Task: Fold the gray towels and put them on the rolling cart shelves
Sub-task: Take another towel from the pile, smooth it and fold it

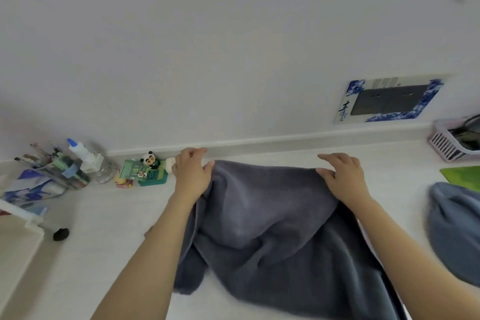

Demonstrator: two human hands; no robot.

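**Gray towel lying spread on the tabletop, 2 hands at its far corners**

Gray towel (272,221) is lying rumpled across the white tabletop (104,215), its far edge running close to the wall and its near part trailing down toward the bottom of the view. The left hand (191,173) is gripping the far left corner, thumb pressing onto the cloth and fingers curling past the edge. The right hand (342,176) is holding the far right corner, thumb on the fabric while the fingers are reaching forward only slightly bent; whether they are closing under the cloth cannot be told. Both forearms are stretching out over the towel's 2 sides.

A second gray towel (454,231) is sitting bunched at the right edge of the tabletop, well apart from the first, with a green mat (465,176) just behind it. A pink slatted basket (446,141) is standing in the far right corner. On the left, near the wall, a panda figurine (150,160) is perching on a green box beside a clear bottle with a blue tip (85,156) and a holder of pens (52,163). A blue-bordered panel (389,100) is hanging on the wall.
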